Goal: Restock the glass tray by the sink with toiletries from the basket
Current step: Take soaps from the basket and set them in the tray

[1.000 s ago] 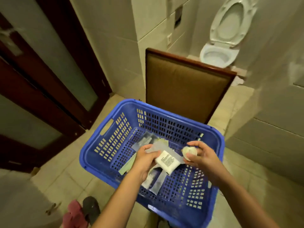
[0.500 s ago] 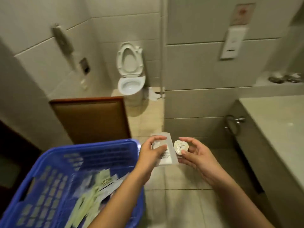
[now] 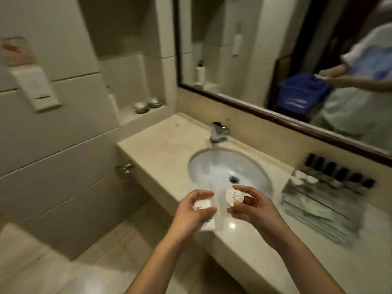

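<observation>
The left hand's fingers [image 3: 202, 193] curl over the top of a white sachet [image 3: 206, 217] while the thumb presses its front, so the left hand [image 3: 191, 213] holds it in a pinch. The sachet is flat and rectangular, a soft packet with dark print on a white panel and a clearer margin along its right side. Its long axis runs away from the person, the far end pointing toward the sink [image 3: 214, 166] and the near end hanging below the palm over the front edge of the counter [image 3: 161, 149].

The right hand's fingers [image 3: 244, 189] are spread a little, with thumb and fingertips pinching the edge of a small rounded pack [image 3: 234, 197]. This pack is white, glossy and about as wide as it is long, with its flat printed face turned up toward the camera. The right hand [image 3: 254, 209] holds it just beside the sachet, over the sink's near rim.

The sink is an oval white bowl set under pale polished stone, with a chrome tap [image 3: 219, 132] behind it. The glass tray [image 3: 285, 196] stands on the counter right of the sink, clear-walled and rectangular, with flat pale packets lying in it, too blurred to tell apart. A row of dark-capped bottles [image 3: 339, 175] lines its far side. The dark-framed mirror [image 3: 275, 117] reflects the blue basket [image 3: 303, 92].
</observation>
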Demonstrator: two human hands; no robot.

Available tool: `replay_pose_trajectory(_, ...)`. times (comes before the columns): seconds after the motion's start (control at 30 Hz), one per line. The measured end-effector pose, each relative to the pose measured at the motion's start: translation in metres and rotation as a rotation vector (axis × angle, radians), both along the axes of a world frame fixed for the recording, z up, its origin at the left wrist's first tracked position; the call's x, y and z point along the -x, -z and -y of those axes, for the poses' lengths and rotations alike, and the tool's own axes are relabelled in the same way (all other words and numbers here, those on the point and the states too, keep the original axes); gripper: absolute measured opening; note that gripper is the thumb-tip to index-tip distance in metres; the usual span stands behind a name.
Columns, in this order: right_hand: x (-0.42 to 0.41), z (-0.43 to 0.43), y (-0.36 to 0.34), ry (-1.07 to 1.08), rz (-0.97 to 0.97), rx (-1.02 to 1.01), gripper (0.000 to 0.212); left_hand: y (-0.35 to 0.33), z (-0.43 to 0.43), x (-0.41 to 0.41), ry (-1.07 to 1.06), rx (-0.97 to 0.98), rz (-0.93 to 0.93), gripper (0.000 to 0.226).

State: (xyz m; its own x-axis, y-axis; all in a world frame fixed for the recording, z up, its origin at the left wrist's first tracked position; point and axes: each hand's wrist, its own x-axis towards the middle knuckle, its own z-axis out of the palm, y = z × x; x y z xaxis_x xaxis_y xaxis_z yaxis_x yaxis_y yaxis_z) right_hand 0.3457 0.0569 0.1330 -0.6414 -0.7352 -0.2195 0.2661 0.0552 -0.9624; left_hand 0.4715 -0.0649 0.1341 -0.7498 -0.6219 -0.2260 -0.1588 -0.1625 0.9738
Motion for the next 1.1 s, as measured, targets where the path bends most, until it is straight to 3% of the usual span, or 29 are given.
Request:
replay_pose_trajectory(0.33,0.092,-0.127,0.056,0.575,0.186,-0.084,0.032,0.051,-0.083,0.177,0.553,-0.049,0.188,0.029)
replay_pose_trajectory(0.63,0.163,-0.118,0.071,0.877,0.315,-0.124,0.032,0.097,-0.064,0.29,0.846,-0.053,0.348,0.019)
replay_pose_trajectory(0.8,0.198,-0.093,0.085,1.011,0.383,-0.124,0.033,0.121,-0.042,0.352,0.913,-0.125,0.428,0.019)
replay_pose_trajectory(0.93,0.2,-0.081,0.102,1.078,0.455,-0.146,0.032,0.139,-0.045,0.378,0.921,-0.336,0.514,0.022)
replay_pose_trajectory(1.1,0.197,-0.09,0.119,1.164,0.508,-0.187,0.032,0.157,-0.052,0.392,0.972,-0.33,0.544,0.021)
